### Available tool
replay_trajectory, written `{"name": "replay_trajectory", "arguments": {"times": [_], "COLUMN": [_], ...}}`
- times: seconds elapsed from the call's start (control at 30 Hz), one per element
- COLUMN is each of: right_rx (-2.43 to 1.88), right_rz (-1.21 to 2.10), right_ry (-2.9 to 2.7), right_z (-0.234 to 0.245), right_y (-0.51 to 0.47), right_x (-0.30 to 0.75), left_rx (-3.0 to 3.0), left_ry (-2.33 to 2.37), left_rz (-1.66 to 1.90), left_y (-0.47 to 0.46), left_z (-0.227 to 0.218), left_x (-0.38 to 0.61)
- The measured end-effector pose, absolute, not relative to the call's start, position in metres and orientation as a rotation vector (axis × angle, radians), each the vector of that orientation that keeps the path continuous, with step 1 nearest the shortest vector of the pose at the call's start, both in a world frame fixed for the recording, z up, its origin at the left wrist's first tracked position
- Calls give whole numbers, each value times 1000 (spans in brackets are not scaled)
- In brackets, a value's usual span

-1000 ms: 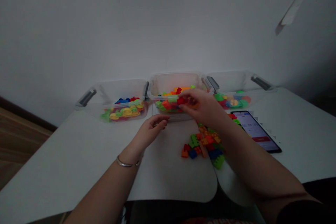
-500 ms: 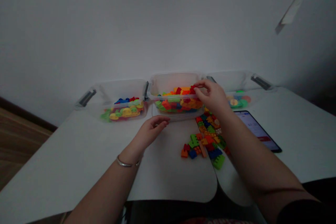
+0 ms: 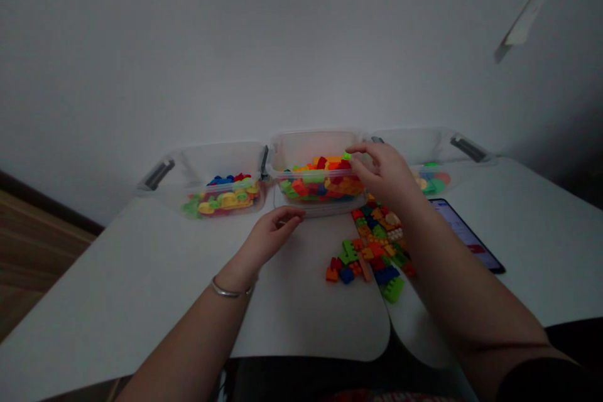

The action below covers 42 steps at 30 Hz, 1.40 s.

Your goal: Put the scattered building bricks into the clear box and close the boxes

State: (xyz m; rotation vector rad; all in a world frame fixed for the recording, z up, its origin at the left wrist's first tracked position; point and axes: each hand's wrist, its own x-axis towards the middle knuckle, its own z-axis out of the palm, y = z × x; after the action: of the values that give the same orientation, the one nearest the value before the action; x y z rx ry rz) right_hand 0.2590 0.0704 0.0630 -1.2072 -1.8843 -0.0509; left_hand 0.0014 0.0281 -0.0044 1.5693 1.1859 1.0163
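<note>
My right hand [image 3: 384,171] hovers over the right rim of the middle clear bin [image 3: 316,144], its fingers curled above the heap of coloured bricks [image 3: 323,178] inside; whether it holds a brick I cannot make out. My left hand [image 3: 273,233] rests on the white table [image 3: 141,276] just in front of that bin, fingers loosely curled, with a bracelet on the wrist. A pile of loose coloured bricks [image 3: 372,251] lies on the table under my right forearm.
A clear bin [image 3: 217,166] with blue, yellow and green pieces stands to the left. Another clear bin [image 3: 431,157] with round coloured pieces stands to the right. A phone [image 3: 464,235] with a lit screen lies at the right. A white wall rises behind the bins.
My right hand has moved from the front of the middle bin up and to the right, over its right rim. My left hand has stayed still.
</note>
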Motion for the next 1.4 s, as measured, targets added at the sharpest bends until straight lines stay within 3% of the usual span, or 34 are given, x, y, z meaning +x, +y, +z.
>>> {"name": "replay_trajectory", "arguments": {"times": [0.23,0.5,0.8,1.4], "right_rx": [-944,-1089,-1306,-1135], "right_rz": [134,360,519,313], "right_ry": [-2183,-2509,-2510,-2643], "right_z": [78,31,-8,-8], "right_y": [25,-9,-39,-24], "right_x": [235,226,253,229], "left_rx": [1680,1801,1888,2122], "left_ry": [1217,1234,1239,1228], "left_rz": [1018,1024,1016,931], "left_y": [30,24,21,18], "left_z": [-8,-3,-4,-7], "left_x": [-6,-7,-10,-13]}}
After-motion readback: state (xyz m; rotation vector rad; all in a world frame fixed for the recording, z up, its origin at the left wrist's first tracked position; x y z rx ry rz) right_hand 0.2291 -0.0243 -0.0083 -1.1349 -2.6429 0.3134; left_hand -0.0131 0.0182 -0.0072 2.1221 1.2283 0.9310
